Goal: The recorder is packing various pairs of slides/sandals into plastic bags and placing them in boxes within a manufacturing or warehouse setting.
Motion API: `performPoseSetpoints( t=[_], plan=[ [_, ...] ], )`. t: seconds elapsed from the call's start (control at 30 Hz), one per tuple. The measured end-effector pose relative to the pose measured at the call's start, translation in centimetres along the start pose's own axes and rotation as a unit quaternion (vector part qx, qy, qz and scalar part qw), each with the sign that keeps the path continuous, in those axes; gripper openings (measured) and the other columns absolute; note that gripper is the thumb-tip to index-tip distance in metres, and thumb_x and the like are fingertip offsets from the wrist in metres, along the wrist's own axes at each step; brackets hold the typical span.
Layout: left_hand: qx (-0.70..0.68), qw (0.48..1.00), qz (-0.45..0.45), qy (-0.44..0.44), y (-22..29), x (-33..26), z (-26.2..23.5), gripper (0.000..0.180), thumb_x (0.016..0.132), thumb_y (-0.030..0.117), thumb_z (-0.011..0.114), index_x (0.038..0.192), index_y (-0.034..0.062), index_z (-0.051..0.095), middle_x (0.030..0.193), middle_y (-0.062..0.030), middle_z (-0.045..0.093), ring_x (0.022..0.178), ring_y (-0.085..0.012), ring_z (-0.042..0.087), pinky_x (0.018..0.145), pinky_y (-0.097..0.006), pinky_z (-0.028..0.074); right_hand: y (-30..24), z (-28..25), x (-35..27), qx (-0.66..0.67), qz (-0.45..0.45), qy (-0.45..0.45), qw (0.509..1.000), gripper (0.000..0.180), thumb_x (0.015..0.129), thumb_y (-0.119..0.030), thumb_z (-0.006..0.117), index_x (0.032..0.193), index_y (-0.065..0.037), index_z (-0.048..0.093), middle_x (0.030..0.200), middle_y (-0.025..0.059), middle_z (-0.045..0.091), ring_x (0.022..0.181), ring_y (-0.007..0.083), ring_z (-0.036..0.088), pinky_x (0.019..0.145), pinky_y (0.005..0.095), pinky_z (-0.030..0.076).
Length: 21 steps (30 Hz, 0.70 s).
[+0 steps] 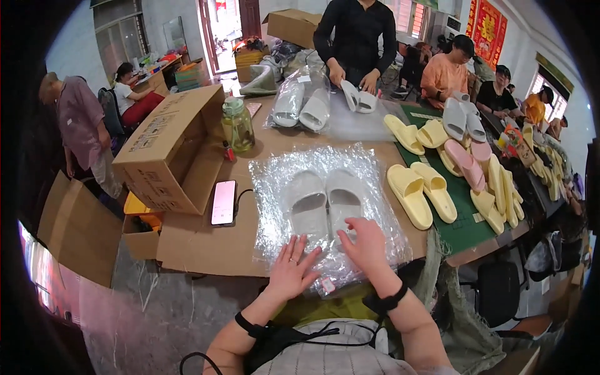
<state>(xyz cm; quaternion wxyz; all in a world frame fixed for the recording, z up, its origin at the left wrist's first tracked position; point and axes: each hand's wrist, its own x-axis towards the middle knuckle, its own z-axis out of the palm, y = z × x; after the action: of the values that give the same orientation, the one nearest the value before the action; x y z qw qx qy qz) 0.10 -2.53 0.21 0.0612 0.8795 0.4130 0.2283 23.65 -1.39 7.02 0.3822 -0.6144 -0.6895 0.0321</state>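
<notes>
A pair of grey slide slippers [309, 199] lies side by side inside a clear plastic bag [387, 206], on top of what looks like a stack of such bags. With fingers spread flat, my left hand [292, 269] rests on the bag just below the left slipper's heel. My right hand [367, 249] is at the heel of the right slipper, fingers partly bent and apart, its fingertips touching the bag or slipper; which one I cannot tell. Neither hand grips anything. A small tag [327, 285] shows at the bag's near edge.
Left on the cardboard-covered table are a lit phone [224, 202], an open carton [169, 150] and a green-tinted bottle [237, 125]. Yellow slippers [417, 194] and pink slippers [465, 162] lie right. Bagged white slippers [300, 103] lie at the far side, where a person in black [356, 37] handles another pair.
</notes>
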Motion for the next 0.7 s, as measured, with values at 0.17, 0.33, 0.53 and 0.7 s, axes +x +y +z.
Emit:
performPoseSetpoints(
  t=[0.17,0.33,0.53,0.7],
  plan=[
    [0.000,1.000,0.006,-0.015,0.1,0.1,0.1,0.065,0.093,0.049,0.062,0.152,0.0271,0.045,0.163,-0.0232,0.025,0.148,-0.0476,0.025,0.118,-0.058,0.028,-0.2,4.8,5.6,-0.106,0.082,-0.069,0.989,0.049,0.086,-0.049,0.072,0.100,-0.002,0.072,0.092,0.0164,0.072,0.087,0.0350,0.070,0.078,0.0440,0.055],
    [0.013,1.000,0.020,-0.017,-0.3,-0.1,0.2,0.063,0.093,0.046,0.063,0.152,0.0334,0.044,0.163,-0.0260,0.020,0.148,-0.0508,0.022,0.118,-0.059,0.026,-1.2,6.3,9.0,-0.166,0.089,-0.141,0.972,0.052,0.087,-0.054,0.069,0.090,-0.002,0.073,0.083,0.0168,0.073,0.078,0.0353,0.072,0.070,0.0444,0.056],
    [0.033,0.999,0.024,-0.035,-0.3,0.1,0.1,0.062,0.094,0.046,0.062,0.152,0.0334,0.044,0.164,-0.0264,0.017,0.150,-0.0507,0.017,0.119,-0.060,0.023,1.4,9.2,9.9,-0.162,0.078,-0.095,0.979,0.042,0.086,-0.045,0.071,0.084,-0.003,0.072,0.081,0.0176,0.072,0.076,0.0351,0.072,0.069,0.0452,0.056],
    [0.039,0.999,-0.002,-0.021,-0.3,0.0,0.2,0.071,0.093,0.050,0.064,0.156,0.0277,0.039,0.164,-0.0274,0.014,0.151,-0.0509,0.012,0.119,-0.063,0.017,3.0,10.4,9.6,-0.133,0.061,-0.031,0.989,0.033,0.090,-0.037,0.064,0.080,-0.005,0.070,0.079,0.0165,0.072,0.073,0.0365,0.070,0.070,0.0480,0.055]
  ],
)
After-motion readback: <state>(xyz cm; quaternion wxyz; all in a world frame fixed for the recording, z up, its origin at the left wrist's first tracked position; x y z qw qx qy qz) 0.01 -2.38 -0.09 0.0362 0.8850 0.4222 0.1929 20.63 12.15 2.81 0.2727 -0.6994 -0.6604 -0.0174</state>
